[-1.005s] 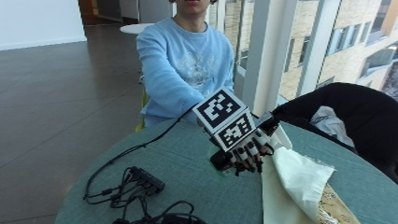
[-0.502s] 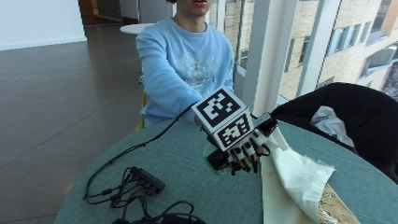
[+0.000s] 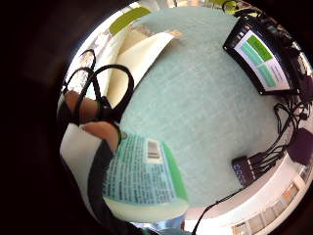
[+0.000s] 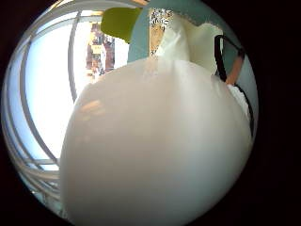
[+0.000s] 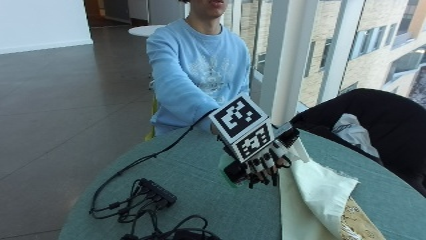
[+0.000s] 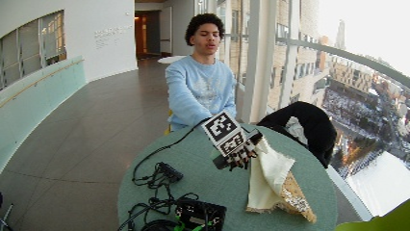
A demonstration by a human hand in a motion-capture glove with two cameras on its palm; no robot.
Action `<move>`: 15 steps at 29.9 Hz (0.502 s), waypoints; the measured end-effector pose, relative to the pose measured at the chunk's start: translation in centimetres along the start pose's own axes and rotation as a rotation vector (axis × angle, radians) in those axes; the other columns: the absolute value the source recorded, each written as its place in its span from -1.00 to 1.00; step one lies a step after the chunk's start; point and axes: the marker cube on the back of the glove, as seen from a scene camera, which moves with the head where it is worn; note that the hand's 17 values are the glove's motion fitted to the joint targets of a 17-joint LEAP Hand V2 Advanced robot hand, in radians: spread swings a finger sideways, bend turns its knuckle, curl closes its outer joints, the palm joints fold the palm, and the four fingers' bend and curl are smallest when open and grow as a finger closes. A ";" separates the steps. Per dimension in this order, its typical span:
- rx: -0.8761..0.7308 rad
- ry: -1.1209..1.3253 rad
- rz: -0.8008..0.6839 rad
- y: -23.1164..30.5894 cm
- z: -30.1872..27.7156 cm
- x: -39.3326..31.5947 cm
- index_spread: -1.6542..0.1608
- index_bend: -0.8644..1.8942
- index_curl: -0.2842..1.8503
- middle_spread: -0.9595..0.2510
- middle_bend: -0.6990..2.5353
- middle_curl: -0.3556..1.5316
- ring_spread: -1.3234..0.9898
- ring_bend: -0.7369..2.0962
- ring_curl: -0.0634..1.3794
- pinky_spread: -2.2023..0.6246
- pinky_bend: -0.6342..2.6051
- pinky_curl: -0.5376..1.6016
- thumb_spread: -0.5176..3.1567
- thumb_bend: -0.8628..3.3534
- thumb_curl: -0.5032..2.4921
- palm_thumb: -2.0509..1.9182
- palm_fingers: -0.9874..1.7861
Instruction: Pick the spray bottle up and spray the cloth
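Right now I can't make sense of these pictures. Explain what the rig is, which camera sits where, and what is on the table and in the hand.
There is no robot here. A person sits at a round table wearing a black glove on the right hand. Two pictures come from cameras off the table, one of them wider. The two round pictures come from small cameras on the glove's palm, looking out at what the hand is over. The hand's fingers curl round a white spray bottle with a green label; it fills the thumb-side palm view. Beside the hand lies a cream cloth. A tangle of black cables and a small screen also lie on the table.
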 end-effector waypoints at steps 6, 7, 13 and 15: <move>0.000 0.004 0.001 0.1 0.0 0.0 0.60 -0.24 -0.20 0.40 -0.36 -0.11 0.10 -0.13 -0.36 0.53 -0.41 -0.14 -0.39 -0.60 -0.19 0.51 0.61; -0.001 0.003 0.002 0.2 0.1 0.0 0.60 -0.24 -0.20 0.40 -0.36 -0.11 0.10 -0.13 -0.36 0.53 -0.41 -0.14 -0.39 -0.60 -0.19 0.51 0.61; -0.002 0.006 0.004 0.2 0.2 -0.1 0.60 -0.24 -0.19 0.40 -0.36 -0.11 0.10 -0.13 -0.36 0.53 -0.41 -0.14 -0.39 -0.60 -0.18 0.51 0.61; -0.002 0.006 0.003 0.2 0.2 -0.2 0.60 -0.24 -0.19 0.40 -0.36 -0.11 0.10 -0.13 -0.36 0.53 -0.41 -0.15 -0.39 -0.60 -0.18 0.51 0.61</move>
